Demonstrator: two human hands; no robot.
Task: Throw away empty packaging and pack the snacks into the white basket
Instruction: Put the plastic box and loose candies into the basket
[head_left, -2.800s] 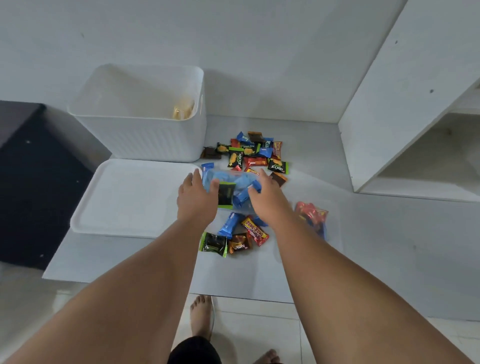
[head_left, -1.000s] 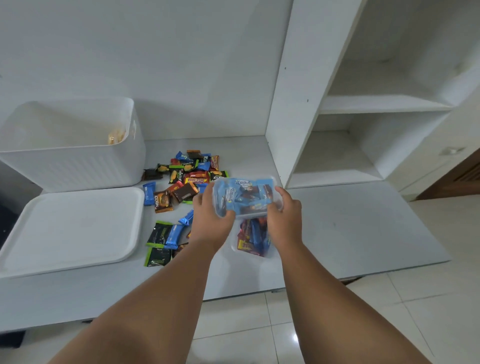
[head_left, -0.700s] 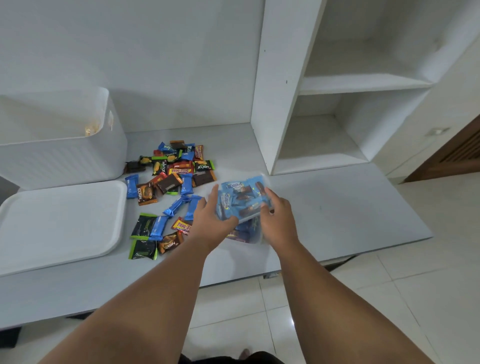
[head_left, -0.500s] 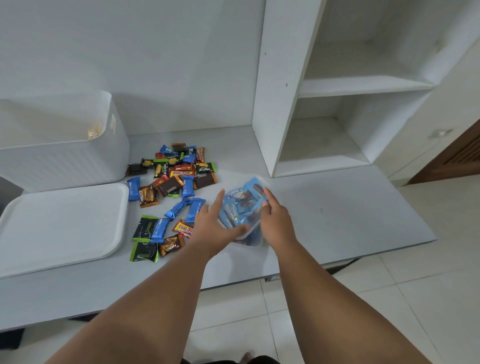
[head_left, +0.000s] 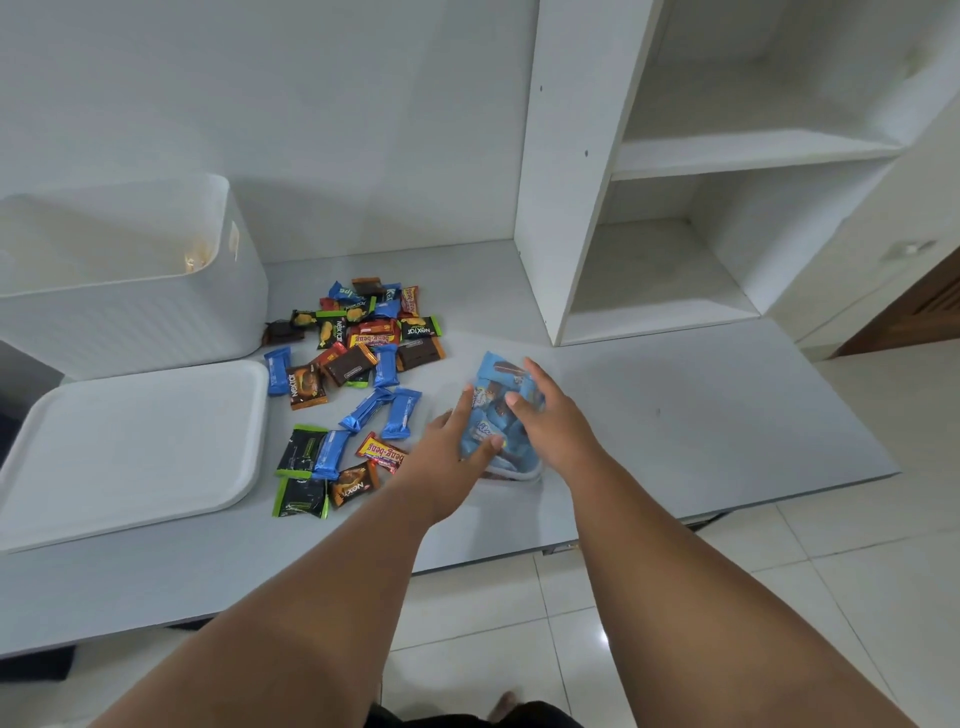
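White counter, white basket far left, loose snacks beside it. Both hands hold the blue snack pack low over the counter's front. The left hand has its thumb across the film; the right hand curls loosely over the top. Likely light, crinkly and slippery, so grip the edges, not the middle. Versus 1 s ago: lower, turned on end.

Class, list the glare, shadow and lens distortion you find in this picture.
Head view: glare on the floor tile; head view: the white basket throws a soft shadow on the wall; head view: the shelf upright leans, bent by the wide lens.
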